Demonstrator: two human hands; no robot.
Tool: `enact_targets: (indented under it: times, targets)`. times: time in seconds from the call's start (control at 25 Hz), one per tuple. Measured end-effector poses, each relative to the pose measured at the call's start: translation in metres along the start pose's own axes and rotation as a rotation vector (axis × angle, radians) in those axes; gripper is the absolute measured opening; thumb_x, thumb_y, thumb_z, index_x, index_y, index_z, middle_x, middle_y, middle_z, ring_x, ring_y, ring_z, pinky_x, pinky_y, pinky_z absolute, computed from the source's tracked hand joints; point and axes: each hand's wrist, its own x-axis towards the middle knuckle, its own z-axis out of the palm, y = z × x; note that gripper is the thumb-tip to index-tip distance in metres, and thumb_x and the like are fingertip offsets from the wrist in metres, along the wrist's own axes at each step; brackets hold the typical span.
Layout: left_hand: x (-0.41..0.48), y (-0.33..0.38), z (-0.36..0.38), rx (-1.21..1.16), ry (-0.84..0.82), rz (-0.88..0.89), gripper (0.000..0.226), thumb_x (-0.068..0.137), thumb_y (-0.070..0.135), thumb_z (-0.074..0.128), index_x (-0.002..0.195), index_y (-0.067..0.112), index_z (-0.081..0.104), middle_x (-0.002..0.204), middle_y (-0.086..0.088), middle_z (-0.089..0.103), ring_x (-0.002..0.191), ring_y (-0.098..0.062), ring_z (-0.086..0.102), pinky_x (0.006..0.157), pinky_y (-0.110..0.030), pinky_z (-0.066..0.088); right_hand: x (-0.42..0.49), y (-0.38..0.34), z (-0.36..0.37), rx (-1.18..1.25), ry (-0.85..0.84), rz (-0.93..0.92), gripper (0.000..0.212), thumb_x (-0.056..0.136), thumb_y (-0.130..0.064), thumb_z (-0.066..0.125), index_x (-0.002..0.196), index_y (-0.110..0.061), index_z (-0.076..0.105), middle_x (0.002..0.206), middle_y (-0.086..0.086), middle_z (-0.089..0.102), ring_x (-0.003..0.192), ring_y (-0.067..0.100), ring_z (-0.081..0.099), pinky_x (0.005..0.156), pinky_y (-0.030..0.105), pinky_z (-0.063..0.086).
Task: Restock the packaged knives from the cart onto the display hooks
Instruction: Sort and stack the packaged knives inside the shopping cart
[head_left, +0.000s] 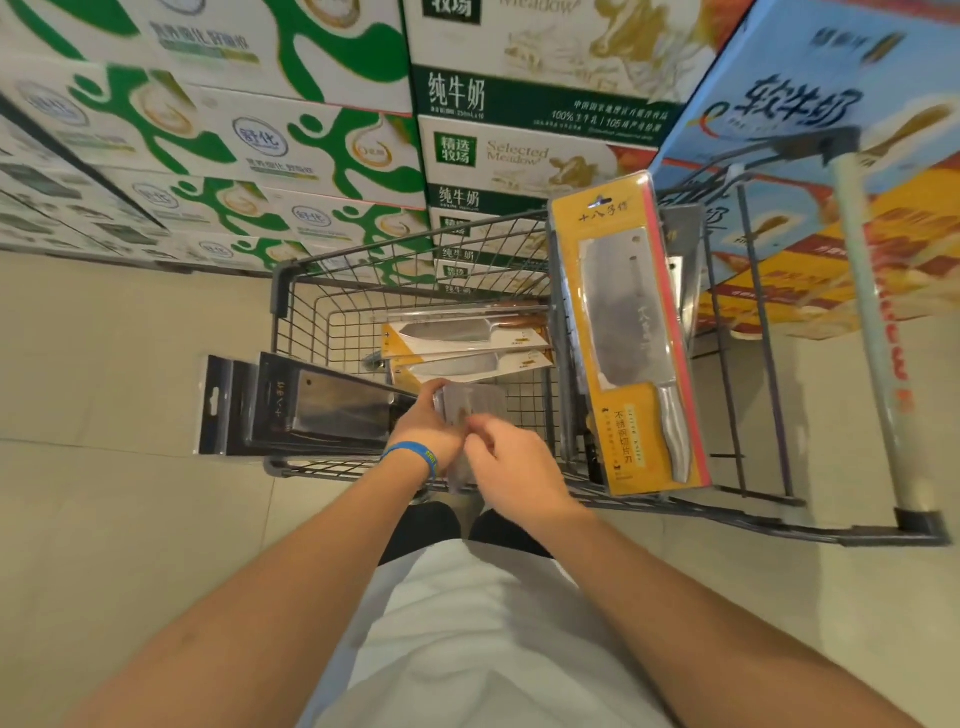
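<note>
A grey wire cart (291, 291) stands in front of me. Black packaged knives (311, 405) lie across its near left corner, jutting past the rim. My left hand (434, 423), with a blue wristband, grips their right end, where a clear blister shows. My right hand (511, 462) sits beside it with curled fingers pinching the same pack's edge. White and yellow packaged knives (467, 343) lie flat on the cart floor. A tall yellow packaged cleaver (631, 338) stands upright against the cart's right side.
Stacked milk cartons in green and white (249, 135) form a wall behind the cart. Blue and orange cartons (810, 104) rise at the right. The cart's pale handle bar (872, 332) runs along the right. Beige floor tiles (114, 519) spread to the left.
</note>
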Motion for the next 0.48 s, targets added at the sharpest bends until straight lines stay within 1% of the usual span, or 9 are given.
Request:
enact_targets:
  times: [0.08, 0.12, 0.16, 0.2, 0.24, 0.28, 0.36, 0.4, 0.48]
  targets:
    - [0.003, 0.003, 0.000, 0.075, -0.021, 0.025, 0.064, 0.084, 0.025, 0.066, 0.134, 0.047, 0.032, 0.095, -0.002, 0.062, 0.079, -0.024, 0.064, 0.069, -0.035, 0.057, -0.020, -0.006, -0.031, -0.040, 0.316, -0.173, 0.037, 0.098, -0.048, 0.040, 0.122, -0.035, 0.066, 0.099, -0.016, 0.069, 0.086, 0.001, 0.063, 0.071, 0.021, 0.053]
    - [0.005, 0.004, 0.000, 0.099, -0.028, 0.029, 0.064, 0.084, 0.022, 0.066, 0.133, 0.047, 0.032, 0.091, -0.002, 0.063, 0.076, -0.025, 0.065, 0.063, -0.033, 0.056, -0.021, -0.010, -0.052, -0.053, 0.489, -0.227, 0.040, 0.096, -0.051, 0.038, 0.117, -0.034, 0.068, 0.093, -0.019, 0.067, 0.080, -0.003, 0.062, 0.066, 0.017, 0.052]
    - [0.006, 0.005, 0.000, 0.119, -0.034, 0.033, 0.064, 0.084, 0.021, 0.065, 0.132, 0.047, 0.032, 0.088, -0.003, 0.064, 0.071, -0.024, 0.065, 0.054, -0.030, 0.053, -0.017, -0.008, -0.073, -0.070, 0.646, -0.241, 0.042, 0.094, -0.052, 0.038, 0.116, -0.033, 0.068, 0.092, -0.019, 0.065, 0.079, -0.003, 0.061, 0.064, 0.017, 0.053]
    - [0.007, 0.006, 0.001, 0.135, -0.039, 0.041, 0.065, 0.084, 0.019, 0.065, 0.133, 0.046, 0.032, 0.085, -0.004, 0.065, 0.066, -0.022, 0.064, 0.047, -0.026, 0.048, -0.008, -0.001, -0.097, -0.078, 0.755, -0.206, 0.042, 0.093, -0.052, 0.041, 0.119, -0.031, 0.065, 0.097, -0.015, 0.064, 0.086, 0.000, 0.061, 0.069, 0.022, 0.056]
    - [0.007, 0.006, 0.001, 0.149, -0.039, 0.045, 0.066, 0.084, 0.018, 0.065, 0.133, 0.045, 0.031, 0.082, -0.005, 0.066, 0.062, -0.021, 0.063, 0.041, -0.024, 0.044, 0.006, 0.007, -0.119, -0.104, 0.799, -0.108, 0.044, 0.094, -0.052, 0.047, 0.129, -0.029, 0.060, 0.111, -0.008, 0.063, 0.100, 0.010, 0.062, 0.080, 0.032, 0.058]
    - [0.007, 0.005, 0.002, 0.158, -0.034, 0.046, 0.068, 0.084, 0.016, 0.066, 0.134, 0.045, 0.031, 0.080, -0.005, 0.065, 0.058, -0.019, 0.061, 0.037, -0.021, 0.041, 0.021, 0.019, -0.137, -0.146, 0.764, 0.050, 0.054, 0.096, -0.050, 0.055, 0.143, -0.025, 0.050, 0.130, 0.001, 0.059, 0.119, 0.022, 0.057, 0.094, 0.042, 0.055]
    - [0.008, 0.005, 0.006, 0.166, -0.012, 0.048, 0.072, 0.083, 0.014, 0.068, 0.136, 0.044, 0.030, 0.075, -0.004, 0.064, 0.055, -0.018, 0.059, 0.033, -0.018, 0.038, 0.044, 0.042, -0.159, -0.121, 0.527, 0.328, 0.086, 0.094, -0.050, 0.067, 0.160, -0.019, 0.023, 0.160, 0.011, 0.037, 0.144, 0.034, 0.039, 0.113, 0.051, 0.041]
    - [0.008, 0.006, 0.009, 0.170, -0.003, 0.051, 0.074, 0.082, 0.014, 0.069, 0.139, 0.042, 0.029, 0.076, -0.003, 0.063, 0.055, -0.017, 0.058, 0.034, -0.018, 0.039, 0.053, 0.051, -0.163, -0.042, 0.434, 0.366, 0.097, 0.090, -0.050, 0.073, 0.163, -0.018, 0.016, 0.164, 0.011, 0.031, 0.147, 0.035, 0.035, 0.116, 0.051, 0.038]
    - [0.007, 0.007, 0.013, 0.175, 0.022, 0.056, 0.078, 0.081, 0.017, 0.071, 0.143, 0.037, 0.027, 0.087, -0.003, 0.062, 0.063, -0.018, 0.060, 0.043, -0.022, 0.047, 0.066, 0.063, -0.165, 0.071, 0.384, 0.353, 0.106, 0.082, -0.052, 0.081, 0.161, -0.017, 0.021, 0.163, 0.011, 0.034, 0.144, 0.036, 0.042, 0.111, 0.048, 0.045]
